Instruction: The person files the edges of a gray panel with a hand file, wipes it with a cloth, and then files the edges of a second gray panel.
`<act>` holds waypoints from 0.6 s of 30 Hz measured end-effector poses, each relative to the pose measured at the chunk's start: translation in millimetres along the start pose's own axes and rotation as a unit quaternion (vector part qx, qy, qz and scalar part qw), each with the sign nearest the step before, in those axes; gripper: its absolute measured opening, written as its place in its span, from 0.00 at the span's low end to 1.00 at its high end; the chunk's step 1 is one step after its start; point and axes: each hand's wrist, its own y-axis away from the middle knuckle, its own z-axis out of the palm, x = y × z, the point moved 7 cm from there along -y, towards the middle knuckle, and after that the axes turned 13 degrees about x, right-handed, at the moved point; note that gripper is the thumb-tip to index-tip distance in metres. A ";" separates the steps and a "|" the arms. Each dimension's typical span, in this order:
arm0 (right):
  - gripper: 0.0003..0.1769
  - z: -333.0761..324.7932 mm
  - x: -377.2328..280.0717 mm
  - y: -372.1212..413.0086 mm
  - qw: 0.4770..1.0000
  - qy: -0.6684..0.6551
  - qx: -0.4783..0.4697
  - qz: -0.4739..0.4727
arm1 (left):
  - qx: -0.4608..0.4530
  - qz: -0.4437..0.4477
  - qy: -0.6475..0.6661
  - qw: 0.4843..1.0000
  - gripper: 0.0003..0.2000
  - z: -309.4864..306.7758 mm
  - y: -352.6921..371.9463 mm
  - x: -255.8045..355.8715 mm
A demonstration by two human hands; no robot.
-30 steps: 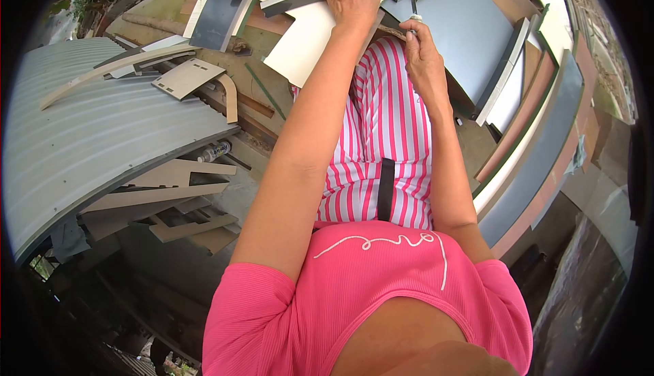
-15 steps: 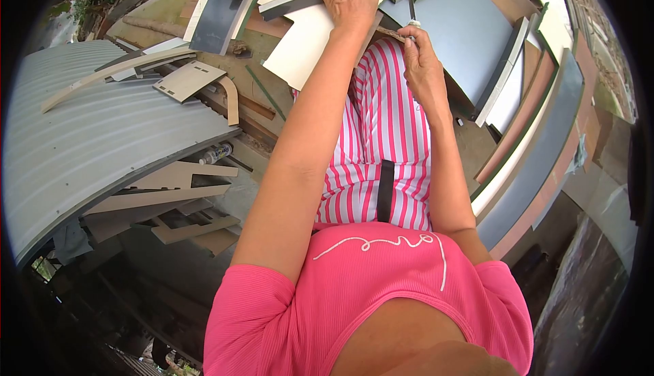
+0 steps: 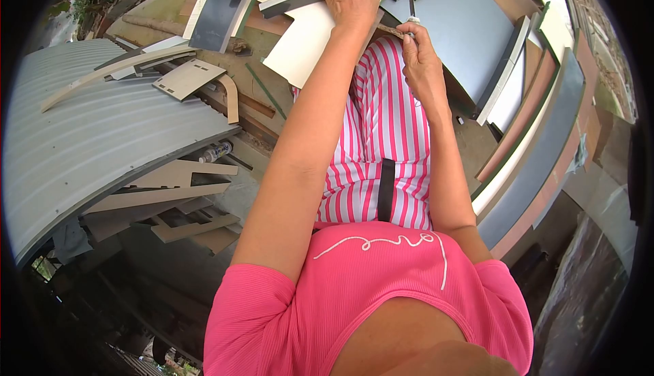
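Littering the floor [image 3: 480, 148], boards [image 3: 296, 52] surround hands [image 3: 351, 1] [image 3: 425, 69], left clamped on grey strip [image 3: 293, 1], right on tool handle [image 3: 414, 20].

We see brown ground [image 3: 473, 141] carrying a thin green strip [image 3: 264, 90] and a small white piece [image 3: 460, 121]. On our left, a ridged metal sheet [image 3: 102, 144] bears the end of a curved strip [image 3: 116, 69]. Beside it, the grey floor [image 3: 245, 189] holds a bottle [image 3: 216, 151] on its side and cut boards [image 3: 160, 197].
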 end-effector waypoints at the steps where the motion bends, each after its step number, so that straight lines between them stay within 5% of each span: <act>1: 0.13 0.8 -0.6 -1.3 0.999 -0.008 -0.018 0.033 | 0.000 0.001 -0.001 1.000 0.22 0.9 -1.1 0.0; 6: 0.13 -4.8 -1.8 -11.7 0.977 -0.145 -0.072 0.136 | -0.006 -0.034 -0.002 0.999 0.22 5.4 -5.6 -1.6; 10: 0.13 -2.8 4.9 -2.0 0.997 -0.021 -0.047 0.063 | 0.021 -0.005 -0.009 1.000 0.23 -1.3 -2.7 1.8; 12: 0.13 -2.1 -3.8 5.6 0.998 0.015 0.024 -0.051 | 0.005 0.010 0.003 1.000 0.23 -1.5 -0.6 1.8; 18: 0.13 -2.2 1.6 -6.3 0.998 -0.021 -0.030 0.051 | -0.003 -0.017 0.002 1.000 0.24 -2.6 -2.4 2.9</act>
